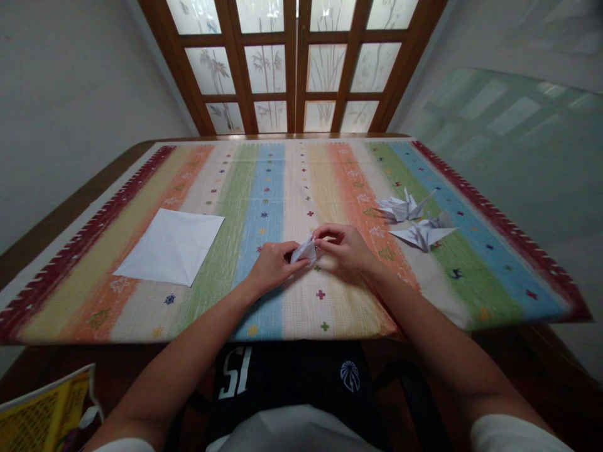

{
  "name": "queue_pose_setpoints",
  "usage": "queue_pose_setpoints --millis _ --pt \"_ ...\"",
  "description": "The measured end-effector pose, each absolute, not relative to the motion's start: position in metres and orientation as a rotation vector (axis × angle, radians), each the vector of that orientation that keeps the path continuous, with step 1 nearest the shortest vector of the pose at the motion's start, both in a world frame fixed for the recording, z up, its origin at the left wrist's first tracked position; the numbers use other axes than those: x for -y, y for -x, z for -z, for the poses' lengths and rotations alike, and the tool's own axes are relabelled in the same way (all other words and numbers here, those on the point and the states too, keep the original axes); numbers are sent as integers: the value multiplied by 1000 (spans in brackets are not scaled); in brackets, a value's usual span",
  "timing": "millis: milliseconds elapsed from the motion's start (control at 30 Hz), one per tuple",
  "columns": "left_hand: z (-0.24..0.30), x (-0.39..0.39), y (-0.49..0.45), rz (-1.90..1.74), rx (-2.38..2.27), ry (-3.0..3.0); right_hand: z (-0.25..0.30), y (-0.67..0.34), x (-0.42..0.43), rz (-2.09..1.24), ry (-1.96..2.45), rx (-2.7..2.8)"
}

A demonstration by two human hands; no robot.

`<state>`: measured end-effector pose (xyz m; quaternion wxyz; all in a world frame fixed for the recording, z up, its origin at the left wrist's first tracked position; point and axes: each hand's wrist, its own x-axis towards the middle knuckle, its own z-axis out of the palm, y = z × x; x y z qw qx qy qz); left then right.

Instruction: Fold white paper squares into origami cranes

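Note:
My left hand (276, 267) and my right hand (342, 246) meet above the middle of the striped tablecloth (264, 213). Between their fingertips is a small folded piece of white paper (304, 250), partly hidden by my fingers. To the left of my hands, a flat square of white paper (170, 246) lies creased along its diagonals. Two white origami cranes sit to the right of my right hand: one (402, 207) farther back, the other (424, 232) nearer and flatter.
The cloth covers a wooden table (61, 232) and hangs over its near edge. A wood-framed frosted glass door (292, 63) stands beyond the table. A yellow printed bag (47, 402) lies low at the left, and my lap is below the table edge.

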<state>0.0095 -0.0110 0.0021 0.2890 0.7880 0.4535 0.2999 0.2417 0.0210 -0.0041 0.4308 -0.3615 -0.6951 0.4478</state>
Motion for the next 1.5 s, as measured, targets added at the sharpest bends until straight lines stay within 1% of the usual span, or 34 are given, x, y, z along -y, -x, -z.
queue_pose_setpoints --millis 433,667,767,867,967,1033,1067,1233,1367,1500 --pt "-1 10 -11 -841 -1214 -2125 5 -232 -13 -778 838 1988" --pt "-2 13 -12 -838 -1214 -2166 12 -227 -13 -705 804 2018" --pt "-2 13 -12 -864 -1211 -2153 9 -226 -11 -721 827 1966" --pt "-2 12 -12 -952 -1252 -2115 4 -225 -9 -767 918 1792" --pt "-2 10 -12 -1027 -1310 -2114 4 -223 -7 -1046 922 1642" --pt "0 10 -13 -1014 -1324 -2159 6 -221 -6 -1277 871 1594" --pt "0 11 -13 -990 -1317 -2187 7 -220 -7 -1332 855 1585" --pt "1 12 -14 -924 -1182 -2212 11 -218 -10 -1202 902 1621" --pt "-1 10 -12 -992 -1127 -2066 9 -221 -12 -1110 912 1639" --pt "-2 5 -10 -1087 -1194 -2031 9 -223 -11 -1024 922 1662"
